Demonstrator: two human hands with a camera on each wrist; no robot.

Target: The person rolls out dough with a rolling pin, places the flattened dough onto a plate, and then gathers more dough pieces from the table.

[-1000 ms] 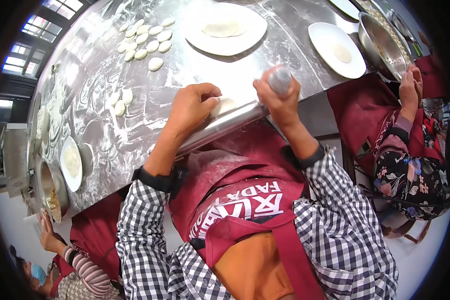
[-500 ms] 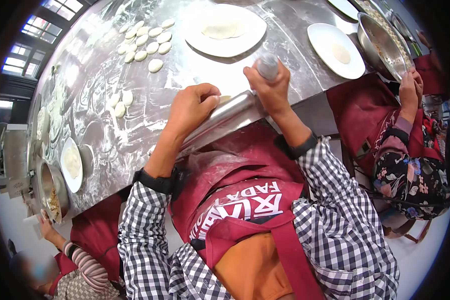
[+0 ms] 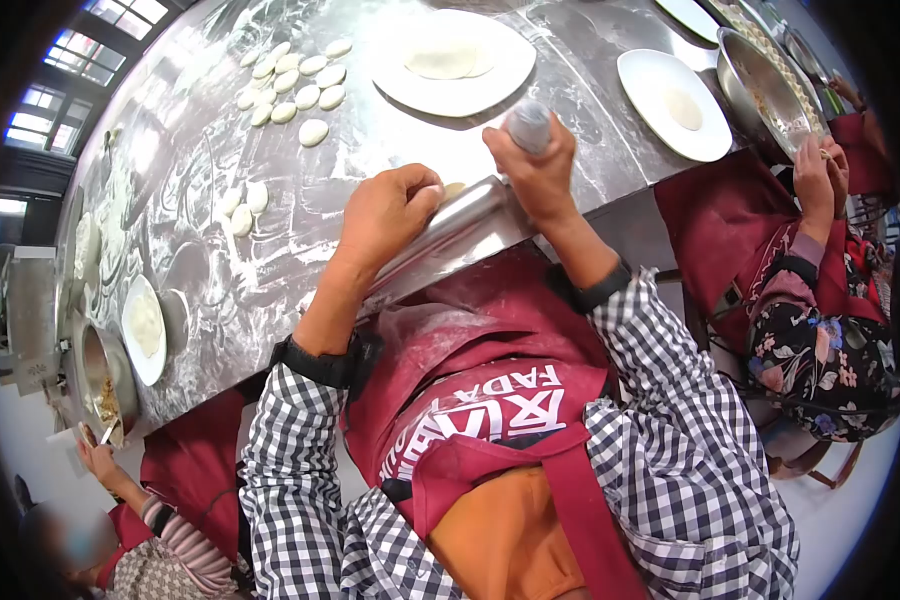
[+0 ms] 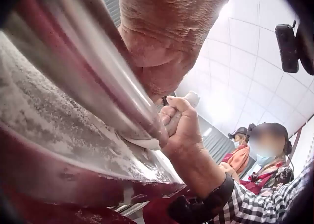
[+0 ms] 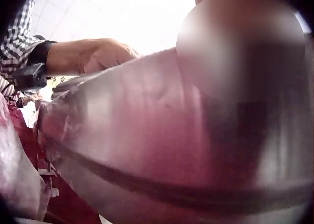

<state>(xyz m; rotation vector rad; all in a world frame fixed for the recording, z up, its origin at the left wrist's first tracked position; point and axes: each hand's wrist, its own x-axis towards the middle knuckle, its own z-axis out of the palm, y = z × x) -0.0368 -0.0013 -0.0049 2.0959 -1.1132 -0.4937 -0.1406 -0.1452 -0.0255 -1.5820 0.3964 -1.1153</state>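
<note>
My right hand (image 3: 543,182) grips the pale handle (image 3: 529,126) of a shiny metal rolling pin (image 3: 455,238), which lies slantwise along the table's front edge. A small piece of dough (image 3: 454,189) shows just past the pin, and my left hand (image 3: 382,218) pinches its edge with curled fingers. In the left wrist view, the flat dough (image 4: 144,143) sticks out from under the pin's far end. The pin's barrel (image 5: 127,130) fills most of the right wrist view.
Several dough rounds (image 3: 305,98) lie on the floured metal table (image 3: 195,160). Beyond my hands is a plate (image 3: 455,103) of rolled wrappers; another plate (image 3: 660,135) stands right. Metal bowls (image 3: 765,90) and people working flank both sides.
My right hand and the rolling pin's handle end have moved forward and left, across the dough, covering more of it. The left hand has stayed almost in place.
</note>
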